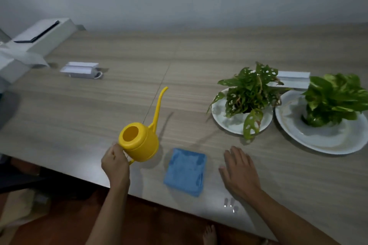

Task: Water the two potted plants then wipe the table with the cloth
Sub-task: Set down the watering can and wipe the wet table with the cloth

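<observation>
My left hand [115,162] is closed on the handle of the yellow can [139,142], just past the near table [119,95] edge; whether the can's base sits on the wood or hangs just above it, I cannot tell. The can tilts toward me, its filling hole facing up and back at the camera. Its long thin spout [159,105] runs up and away from my grip, slightly to the right, with the tip curling right toward the plants. Just right of the grip lies the folded blue cloth [185,171], flat, apart from the can. Beyond the cloth my right hand [239,169] rests open, palm down, fingers spread, holding nothing. Far right of the grip stand the two plants, each on a white plate: the holed-leaf plant [249,93] nearer, the broad-leaf plant [334,99] beyond it, plates nearly touching. One leaf droops over the near plate's [221,113] front rim. Between the spout and the plants the tabletop is bare. Left and away from the grip sits a small white box [79,69], well apart, with larger white boxes [35,43] at the far left corner.
</observation>
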Demonstrator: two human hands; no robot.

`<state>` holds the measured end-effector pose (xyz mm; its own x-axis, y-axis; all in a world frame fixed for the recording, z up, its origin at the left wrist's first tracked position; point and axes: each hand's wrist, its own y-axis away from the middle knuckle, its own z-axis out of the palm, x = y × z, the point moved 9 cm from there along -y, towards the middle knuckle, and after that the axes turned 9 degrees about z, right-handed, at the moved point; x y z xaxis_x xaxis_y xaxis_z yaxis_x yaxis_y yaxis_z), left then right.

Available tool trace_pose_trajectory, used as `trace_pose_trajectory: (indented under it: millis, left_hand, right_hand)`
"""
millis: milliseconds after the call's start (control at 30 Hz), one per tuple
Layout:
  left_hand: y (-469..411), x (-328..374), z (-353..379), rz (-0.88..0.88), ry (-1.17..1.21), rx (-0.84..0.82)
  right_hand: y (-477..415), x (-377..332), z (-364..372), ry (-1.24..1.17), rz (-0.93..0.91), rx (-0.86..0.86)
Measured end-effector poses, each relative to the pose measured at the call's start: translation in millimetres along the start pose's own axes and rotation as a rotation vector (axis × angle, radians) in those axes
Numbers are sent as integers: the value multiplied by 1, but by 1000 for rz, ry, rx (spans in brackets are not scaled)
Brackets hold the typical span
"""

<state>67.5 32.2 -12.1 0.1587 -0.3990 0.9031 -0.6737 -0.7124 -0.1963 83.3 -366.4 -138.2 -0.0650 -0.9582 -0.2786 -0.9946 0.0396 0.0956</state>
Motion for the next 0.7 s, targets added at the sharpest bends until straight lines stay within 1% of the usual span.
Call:
trace_pose_trajectory:
  millis: [167, 267, 467, 700]
  left_hand:
    - [-2, -57, -3, -51, -103, 2]
    - [0, -79, -1, -45, -149, -4]
    - [1, -99, 2, -41, -168, -21]
    - [6, -111, 7, -56, -128, -38]
  right_hand:
    - [-4, -20, 18, 1, 24, 5]
    - [-9, -29, 28, 32, 17, -17]
    - [-18, -32, 41, 72, 27, -32]
    - [-20, -26, 54, 101, 38, -56]
